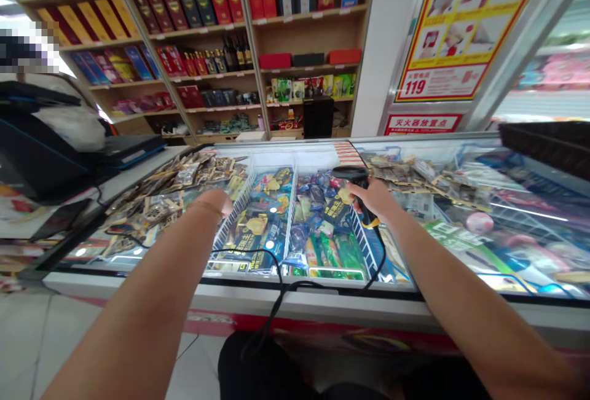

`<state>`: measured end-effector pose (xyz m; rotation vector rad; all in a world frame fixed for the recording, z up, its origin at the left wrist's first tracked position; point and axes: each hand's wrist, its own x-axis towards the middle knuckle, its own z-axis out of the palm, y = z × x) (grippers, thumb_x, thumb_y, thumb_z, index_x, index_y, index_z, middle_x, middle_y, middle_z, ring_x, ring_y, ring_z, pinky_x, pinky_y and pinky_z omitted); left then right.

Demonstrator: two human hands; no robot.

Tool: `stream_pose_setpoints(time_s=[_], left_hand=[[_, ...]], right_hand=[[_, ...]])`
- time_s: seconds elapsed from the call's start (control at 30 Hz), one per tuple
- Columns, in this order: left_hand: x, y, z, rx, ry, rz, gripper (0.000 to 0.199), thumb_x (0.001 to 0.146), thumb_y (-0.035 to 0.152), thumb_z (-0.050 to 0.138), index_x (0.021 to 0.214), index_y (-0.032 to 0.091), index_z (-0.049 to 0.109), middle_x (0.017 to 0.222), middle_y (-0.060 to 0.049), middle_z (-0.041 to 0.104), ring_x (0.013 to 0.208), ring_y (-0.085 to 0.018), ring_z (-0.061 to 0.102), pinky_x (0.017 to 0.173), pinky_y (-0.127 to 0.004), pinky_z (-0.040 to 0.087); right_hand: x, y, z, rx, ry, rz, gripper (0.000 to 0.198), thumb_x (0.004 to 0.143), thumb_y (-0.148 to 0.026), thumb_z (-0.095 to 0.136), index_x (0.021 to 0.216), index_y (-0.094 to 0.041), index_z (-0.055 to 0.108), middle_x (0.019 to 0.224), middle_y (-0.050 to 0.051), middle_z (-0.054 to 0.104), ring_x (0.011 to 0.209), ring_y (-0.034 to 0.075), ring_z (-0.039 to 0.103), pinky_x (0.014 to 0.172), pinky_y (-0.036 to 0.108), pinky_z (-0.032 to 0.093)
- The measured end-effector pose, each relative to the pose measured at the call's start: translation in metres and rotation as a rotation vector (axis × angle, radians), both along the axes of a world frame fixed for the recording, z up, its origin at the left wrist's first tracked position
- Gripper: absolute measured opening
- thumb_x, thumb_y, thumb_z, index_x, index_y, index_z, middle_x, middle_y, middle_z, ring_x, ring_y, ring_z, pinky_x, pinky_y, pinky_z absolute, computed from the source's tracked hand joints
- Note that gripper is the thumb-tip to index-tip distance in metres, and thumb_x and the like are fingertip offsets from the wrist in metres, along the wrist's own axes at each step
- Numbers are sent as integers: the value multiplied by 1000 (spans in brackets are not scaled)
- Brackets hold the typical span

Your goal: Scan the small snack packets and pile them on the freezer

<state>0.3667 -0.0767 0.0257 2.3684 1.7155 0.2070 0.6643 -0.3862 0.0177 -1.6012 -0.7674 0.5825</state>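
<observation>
My right hand (375,198) is wrapped round the handle of a black barcode scanner (353,174), its head pointing left above the glass top of a chest freezer (350,305). A black cable (276,311) runs from the scanner down over the freezer's front edge. My left hand (214,203) reaches over the left part of the glass, beside many small brown snack packets (161,206). Its fingers are hidden behind the back of the hand, so I cannot tell what they hold, if anything.
White wire baskets (291,222) inside the freezer hold bagged frozen goods. More brown packets (405,172) lie at the right, near a dark tray (548,145). A counter with checkout equipment (59,142) stands at the left. Shelves of boxes and bottles (207,62) rise behind.
</observation>
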Motion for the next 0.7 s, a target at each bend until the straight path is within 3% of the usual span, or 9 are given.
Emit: stream_pose_setpoints(time_s=[0.07,0.13,0.23,0.33,0.47,0.53,0.6,0.7], left_hand=[[9,-5,-3,-58,257,36,28,47,26,82,72,18,74,90,-23,73,104,-52,66,90,-63,51],[26,-15,-5,-50,339,-34,31,52,29,81,80,19,75,96,-24,74,106,-50,67,91,-61,51],[64,-39,-9,-36,166,-223,39,60,26,77,98,17,75,112,-27,72,119,-46,63,102,-56,47],[107,-69,-15,-49,42,-404,51,64,14,72,114,20,73,133,-21,66,131,-35,58,110,-40,42],[151,-105,-24,-145,-286,-632,42,69,6,66,106,22,76,144,-12,60,145,-29,43,119,-35,31],[162,-117,-26,-136,-421,-612,35,72,6,65,100,24,77,143,-9,61,147,-29,39,121,-38,27],[167,-125,-26,-39,-463,-505,36,75,11,66,108,22,75,148,-12,56,149,-33,35,123,-44,23],[166,-133,-27,49,-394,-241,50,80,41,71,124,17,67,153,-21,48,148,-41,32,120,-55,23]], right_hand=[[-1,-2,0,-15,1,-8,23,82,-28,74,72,-20,56,58,1,65,36,11,54,35,23,43],[0,-4,0,-20,1,-18,25,82,-30,75,71,-20,55,56,1,65,36,11,54,35,22,42],[3,-7,-2,-19,-14,-10,28,81,-34,76,69,-19,56,54,1,63,36,11,54,36,21,42],[6,-10,-4,7,-19,-9,29,80,-37,77,72,-17,59,60,2,65,36,11,54,35,22,42],[7,-16,-6,29,-15,-2,28,79,-38,77,77,-15,61,61,1,65,36,11,54,34,23,43],[9,-19,-6,20,-19,-4,28,79,-39,77,78,-15,61,60,1,64,36,11,54,34,22,42],[11,-21,-8,11,-35,-5,29,79,-41,77,79,-16,61,60,0,64,36,11,54,35,23,43],[14,-22,-10,-16,-68,25,28,80,-41,75,79,-18,61,62,2,67,38,12,57,37,23,44]])
